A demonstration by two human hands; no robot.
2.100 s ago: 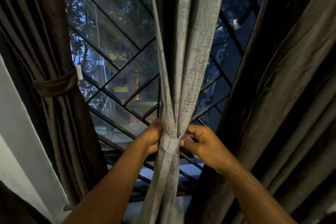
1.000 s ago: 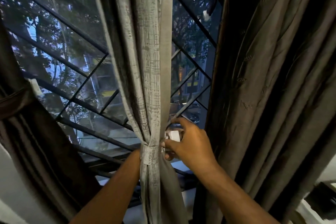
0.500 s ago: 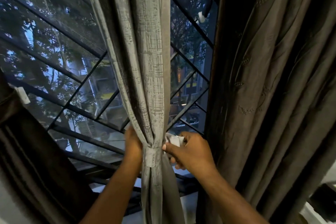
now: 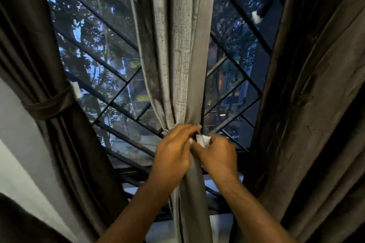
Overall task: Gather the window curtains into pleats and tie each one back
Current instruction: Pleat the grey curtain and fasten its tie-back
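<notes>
Where the view looked up past the person's forearms, the right brown curtain [image 4: 316, 104] took the most room, hanging loose in deep, dull-sheened folds down the whole right side. The left brown curtain [image 4: 25, 45] was narrower, drawn into tight vertical pleats and cinched at its waist by a band [image 4: 49, 104] of the same dark cloth, with a pale wall [image 4: 11, 144] beside it. Between them stood the window [image 4: 94, 31], its panes crossed by a black diagonal grille [image 4: 116, 107], with trees and lit buildings beyond in dim blue light.

Down the middle of the window hung the grey curtain [image 4: 181, 45], a lighter, silvery fabric with a rough crosshatched weave on its front fold and a smoother, plain strip along its right edge. It fell in a few long pleats that narrowed to a pinched waist at the hands, then dropped straight as a slim column to the bottom edge.

The left hand [image 4: 171, 156] gripped that waist from the front, its fingers [image 4: 187, 129] curled round the gathered cloth. The right hand [image 4: 217, 156], touching the left and slightly blurred, pinched a small white tab [image 4: 202, 139] against the curtain's right side. The tie itself was hidden under both hands.
</notes>
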